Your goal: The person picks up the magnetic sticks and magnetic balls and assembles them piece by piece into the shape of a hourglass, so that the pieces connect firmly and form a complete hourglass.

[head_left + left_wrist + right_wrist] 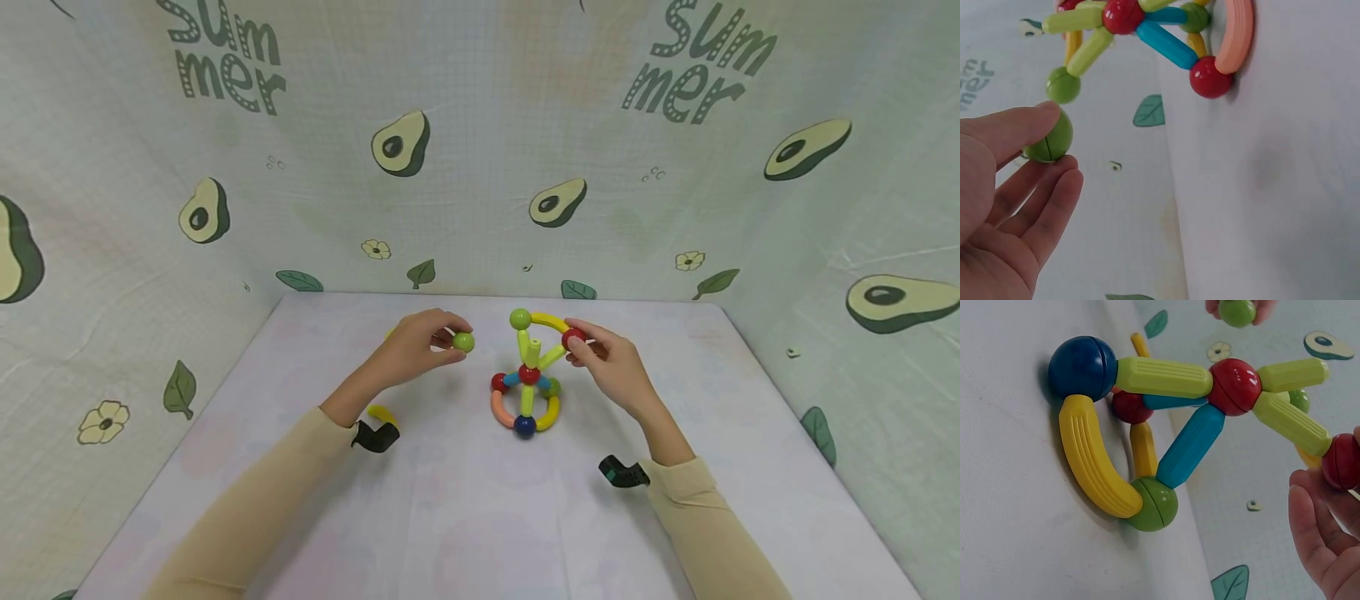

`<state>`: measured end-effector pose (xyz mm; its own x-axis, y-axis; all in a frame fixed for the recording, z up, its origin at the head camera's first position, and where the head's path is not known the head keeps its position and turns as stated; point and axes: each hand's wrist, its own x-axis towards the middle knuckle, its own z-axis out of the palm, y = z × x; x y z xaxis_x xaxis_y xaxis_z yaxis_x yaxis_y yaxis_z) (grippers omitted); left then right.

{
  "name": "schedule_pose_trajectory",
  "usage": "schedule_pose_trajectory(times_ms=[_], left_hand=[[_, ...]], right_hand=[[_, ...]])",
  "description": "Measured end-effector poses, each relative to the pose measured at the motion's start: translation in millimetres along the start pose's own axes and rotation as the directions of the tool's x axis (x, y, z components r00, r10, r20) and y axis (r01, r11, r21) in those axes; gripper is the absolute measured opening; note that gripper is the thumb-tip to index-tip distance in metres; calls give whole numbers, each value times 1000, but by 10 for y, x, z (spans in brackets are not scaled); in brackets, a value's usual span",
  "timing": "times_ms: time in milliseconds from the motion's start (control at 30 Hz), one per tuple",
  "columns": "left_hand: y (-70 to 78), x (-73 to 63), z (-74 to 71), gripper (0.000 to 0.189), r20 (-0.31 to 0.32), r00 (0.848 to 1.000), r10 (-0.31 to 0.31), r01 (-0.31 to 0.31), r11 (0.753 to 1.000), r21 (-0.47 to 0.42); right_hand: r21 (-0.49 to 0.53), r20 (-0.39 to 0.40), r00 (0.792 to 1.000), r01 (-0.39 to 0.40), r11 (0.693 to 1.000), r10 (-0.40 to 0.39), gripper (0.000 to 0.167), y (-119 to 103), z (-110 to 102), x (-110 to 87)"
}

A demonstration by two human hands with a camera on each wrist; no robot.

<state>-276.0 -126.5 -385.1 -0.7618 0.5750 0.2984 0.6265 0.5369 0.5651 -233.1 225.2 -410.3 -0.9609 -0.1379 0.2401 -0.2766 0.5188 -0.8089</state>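
Observation:
My left hand [420, 346] pinches a green ball [463, 342] between thumb and fingers, held above the table to the left of a ball-and-rod structure. My right hand [613, 367] grips a red ball [1340, 464] at the structure's upper right. That ball joins a light green rod [1294, 424] and a curved yellow rod [550, 320], which leads to a green ball [520, 319] at the top. Light green and blue rods meet at a central red ball [529, 374]. Below, curved yellow and salmon rods link a navy ball [1082, 367], a green ball [1154, 504] and a red ball [1211, 77].
A curved yellow rod [382, 414] lies on the table beside the left wrist, and a bit of yellow [390, 332] shows behind the left hand. Black wrist cameras [377, 436] jut from both wrists. A printed cloth backdrop [480, 250] rises behind the white table [465, 517].

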Motion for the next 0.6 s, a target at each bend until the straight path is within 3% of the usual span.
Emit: schedule_pose_trajectory(times_ms=[233,600], left_hand=[[295,174,26,41,3,999,47,-47,998,-32],[560,460,160,42,-32,991,131,-133,990,-41]], right_hand=[[-6,-2,1000,-5,1000,5,48,-1,2,-3],[9,3,1000,-7,1000,7,48,2,2,-2]])
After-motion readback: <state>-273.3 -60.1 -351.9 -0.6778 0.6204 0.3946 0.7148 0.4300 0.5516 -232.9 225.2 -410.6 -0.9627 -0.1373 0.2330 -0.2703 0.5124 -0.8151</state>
